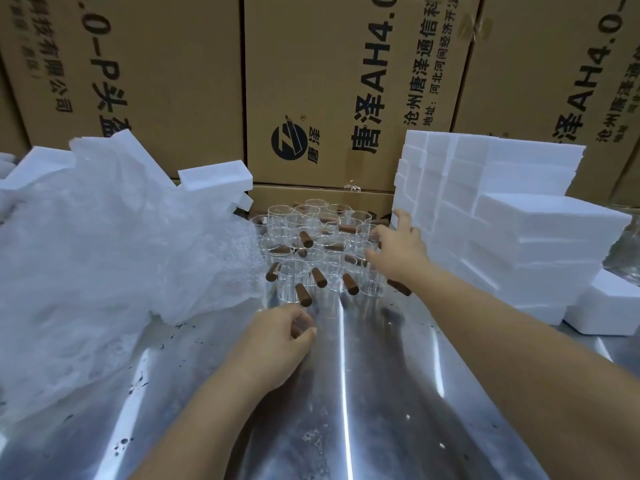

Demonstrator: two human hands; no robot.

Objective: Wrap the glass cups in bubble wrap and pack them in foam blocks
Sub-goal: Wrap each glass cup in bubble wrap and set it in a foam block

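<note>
Several clear glass cups (313, 244) with brown wooden handles stand crowded together at the back middle of the metal table (346, 393). My left hand (277, 341) is just in front of them. Its fingers and thumb curl round the brown handle of a glass cup (325, 311), whose clear body barely shows. My right hand (398, 249) reaches over the right side of the cups with its fingers spread, close to the stack of white foam blocks (502, 220). A crumpled heap of bubble wrap (104, 254) lies on the left.
More white foam blocks (214, 180) sit behind the bubble wrap at the back left. A loose foam piece (609, 306) lies at the far right. Tall cardboard boxes (329, 81) wall off the back of the table.
</note>
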